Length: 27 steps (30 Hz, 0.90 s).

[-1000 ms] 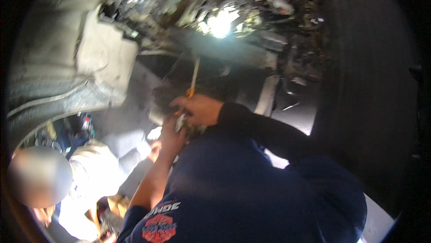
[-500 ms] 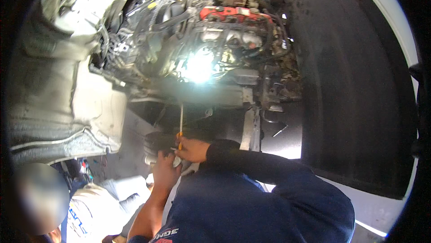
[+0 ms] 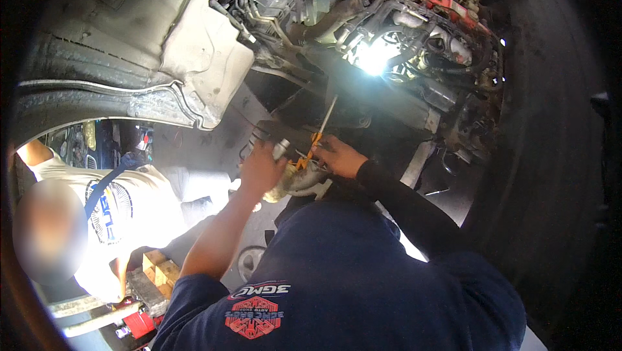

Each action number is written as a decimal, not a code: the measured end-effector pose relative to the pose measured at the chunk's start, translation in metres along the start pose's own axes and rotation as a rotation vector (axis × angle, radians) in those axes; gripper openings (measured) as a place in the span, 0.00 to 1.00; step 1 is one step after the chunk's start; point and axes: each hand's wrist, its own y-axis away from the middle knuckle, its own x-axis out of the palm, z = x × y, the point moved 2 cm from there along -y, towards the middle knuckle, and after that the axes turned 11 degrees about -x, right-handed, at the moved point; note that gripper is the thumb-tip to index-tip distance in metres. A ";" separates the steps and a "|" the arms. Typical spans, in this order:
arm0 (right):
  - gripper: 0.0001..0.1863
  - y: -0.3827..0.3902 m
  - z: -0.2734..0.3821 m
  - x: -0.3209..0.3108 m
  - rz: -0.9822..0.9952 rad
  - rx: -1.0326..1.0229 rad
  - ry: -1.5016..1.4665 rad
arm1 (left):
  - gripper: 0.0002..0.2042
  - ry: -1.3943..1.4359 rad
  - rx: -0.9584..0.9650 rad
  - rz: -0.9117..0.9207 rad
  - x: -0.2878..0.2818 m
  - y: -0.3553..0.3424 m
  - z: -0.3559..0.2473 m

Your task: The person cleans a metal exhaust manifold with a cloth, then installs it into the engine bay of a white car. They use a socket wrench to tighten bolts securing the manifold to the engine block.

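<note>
My left hand [image 3: 262, 171] is closed on a short silver cylinder [image 3: 281, 149], just left of an orange-handled tool [image 3: 315, 143]. My right hand [image 3: 340, 156] grips that tool, whose long thin shaft points up toward the underside of the engine. Below both hands is a metal part with rounded, dull silver surfaces [image 3: 304, 181], partly hidden by my fingers and body. A dark ribbed piece [image 3: 256, 137] lies just behind my left hand.
A bright work light [image 3: 372, 59] shines among engine parts with a red cover [image 3: 440, 1]. A large pale body panel [image 3: 155, 40] is at upper left, a dark panel [image 3: 538, 156] at right. A co-worker [image 3: 136, 202] is at lower left near wooden blocks [image 3: 160, 268] and a red jack [image 3: 139, 325].
The view has swung, shifting the engine to the right. My left hand has spread away from my right, showing the silver cylinder. My right hand stays on the orange-handled tool.
</note>
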 end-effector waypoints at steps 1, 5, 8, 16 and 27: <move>0.31 0.000 -0.002 -0.001 0.000 0.006 -0.001 | 0.23 0.001 -0.041 -0.014 -0.003 -0.010 0.014; 0.33 0.005 -0.015 0.006 0.068 0.033 0.318 | 0.23 -0.096 0.137 0.053 0.001 -0.051 0.056; 0.36 0.013 -0.022 0.019 0.119 0.003 0.401 | 0.20 -0.240 0.442 0.084 0.025 -0.079 0.058; 0.37 0.061 -0.013 0.020 -0.095 0.013 0.479 | 0.35 -0.590 0.563 0.368 0.102 -0.116 0.036; 0.34 0.066 -0.009 0.062 -0.338 0.089 0.557 | 0.32 -0.411 0.742 0.379 0.079 -0.131 0.039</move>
